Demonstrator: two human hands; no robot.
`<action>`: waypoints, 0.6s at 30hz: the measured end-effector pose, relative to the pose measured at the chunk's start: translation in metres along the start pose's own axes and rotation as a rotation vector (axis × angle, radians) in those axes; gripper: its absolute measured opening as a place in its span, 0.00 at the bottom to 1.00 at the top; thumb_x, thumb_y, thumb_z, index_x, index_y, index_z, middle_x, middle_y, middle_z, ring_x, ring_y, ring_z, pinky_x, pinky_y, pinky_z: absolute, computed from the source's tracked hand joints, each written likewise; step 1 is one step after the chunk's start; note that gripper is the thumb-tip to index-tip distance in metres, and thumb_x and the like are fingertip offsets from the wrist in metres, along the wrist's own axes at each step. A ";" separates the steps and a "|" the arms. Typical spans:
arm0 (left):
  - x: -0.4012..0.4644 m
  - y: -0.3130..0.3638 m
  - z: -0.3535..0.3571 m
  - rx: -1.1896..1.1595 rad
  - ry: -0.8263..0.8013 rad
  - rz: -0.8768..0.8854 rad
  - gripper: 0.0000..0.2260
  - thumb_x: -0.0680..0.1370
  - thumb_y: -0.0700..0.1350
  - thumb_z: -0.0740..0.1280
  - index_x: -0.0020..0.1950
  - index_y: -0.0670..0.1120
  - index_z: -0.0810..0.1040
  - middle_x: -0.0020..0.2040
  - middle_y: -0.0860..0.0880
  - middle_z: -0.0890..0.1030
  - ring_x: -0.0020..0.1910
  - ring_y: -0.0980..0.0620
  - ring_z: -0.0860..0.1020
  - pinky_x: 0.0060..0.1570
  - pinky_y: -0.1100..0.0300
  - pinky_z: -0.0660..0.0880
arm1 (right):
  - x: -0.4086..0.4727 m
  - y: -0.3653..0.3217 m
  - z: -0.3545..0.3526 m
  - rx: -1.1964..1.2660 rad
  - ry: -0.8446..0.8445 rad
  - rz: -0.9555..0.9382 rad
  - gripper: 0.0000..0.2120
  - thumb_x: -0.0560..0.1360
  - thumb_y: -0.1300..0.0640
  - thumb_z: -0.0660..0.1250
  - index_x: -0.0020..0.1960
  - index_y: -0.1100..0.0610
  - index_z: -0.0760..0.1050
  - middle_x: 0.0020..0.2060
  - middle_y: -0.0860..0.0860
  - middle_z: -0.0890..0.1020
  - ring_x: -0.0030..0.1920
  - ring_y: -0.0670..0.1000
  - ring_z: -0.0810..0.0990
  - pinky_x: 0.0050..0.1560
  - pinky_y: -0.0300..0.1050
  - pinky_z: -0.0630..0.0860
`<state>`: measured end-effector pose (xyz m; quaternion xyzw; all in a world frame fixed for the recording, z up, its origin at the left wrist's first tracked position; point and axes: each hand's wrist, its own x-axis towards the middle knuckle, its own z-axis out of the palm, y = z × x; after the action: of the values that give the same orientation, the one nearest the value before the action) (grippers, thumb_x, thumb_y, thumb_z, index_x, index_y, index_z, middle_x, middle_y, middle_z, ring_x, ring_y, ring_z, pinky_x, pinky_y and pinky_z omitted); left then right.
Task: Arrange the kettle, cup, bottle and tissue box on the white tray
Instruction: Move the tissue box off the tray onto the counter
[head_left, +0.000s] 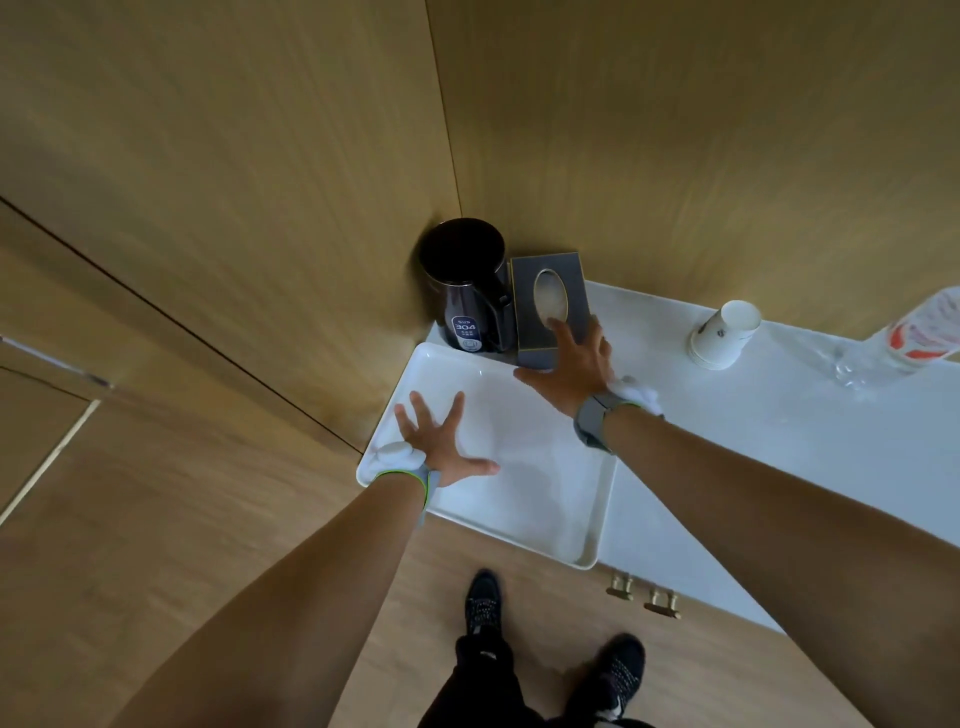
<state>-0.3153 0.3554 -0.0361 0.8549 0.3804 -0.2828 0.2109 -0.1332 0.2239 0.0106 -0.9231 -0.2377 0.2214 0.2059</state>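
At the tray's far edge, I am closing my right hand (566, 364) on the tissue box (550, 306), left hand (441, 441) spread wide over the white tray (545, 493); next, lifting it aboard.

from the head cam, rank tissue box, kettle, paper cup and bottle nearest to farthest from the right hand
1. tissue box: under the right hand, at the tray's far right corner.
2. kettle: left of the box, in the wall corner.
3. paper cup: off to the right on the counter.
4. bottle: farthest right, at the frame edge.
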 end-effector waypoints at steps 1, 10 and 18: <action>0.000 0.000 0.000 -0.001 0.000 0.000 0.59 0.65 0.76 0.72 0.82 0.65 0.36 0.82 0.40 0.28 0.79 0.29 0.29 0.79 0.32 0.50 | 0.009 -0.005 0.002 -0.030 -0.022 -0.001 0.45 0.70 0.31 0.73 0.81 0.40 0.59 0.85 0.57 0.45 0.82 0.69 0.51 0.73 0.68 0.68; 0.005 0.002 -0.001 -0.001 0.002 0.005 0.59 0.65 0.76 0.72 0.82 0.65 0.35 0.81 0.39 0.27 0.78 0.28 0.28 0.79 0.33 0.52 | 0.054 -0.015 0.014 -0.135 -0.079 0.156 0.54 0.64 0.23 0.72 0.81 0.47 0.60 0.84 0.59 0.35 0.83 0.73 0.41 0.74 0.75 0.62; 0.007 0.004 -0.001 0.050 -0.018 -0.010 0.60 0.64 0.77 0.71 0.82 0.65 0.33 0.81 0.38 0.27 0.78 0.26 0.29 0.79 0.32 0.48 | 0.054 -0.008 0.016 -0.142 0.004 0.181 0.49 0.60 0.19 0.68 0.71 0.49 0.70 0.72 0.57 0.60 0.72 0.64 0.64 0.59 0.65 0.75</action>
<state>-0.3083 0.3573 -0.0397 0.8554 0.3756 -0.3010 0.1915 -0.1012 0.2635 -0.0150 -0.9535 -0.1681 0.2197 0.1196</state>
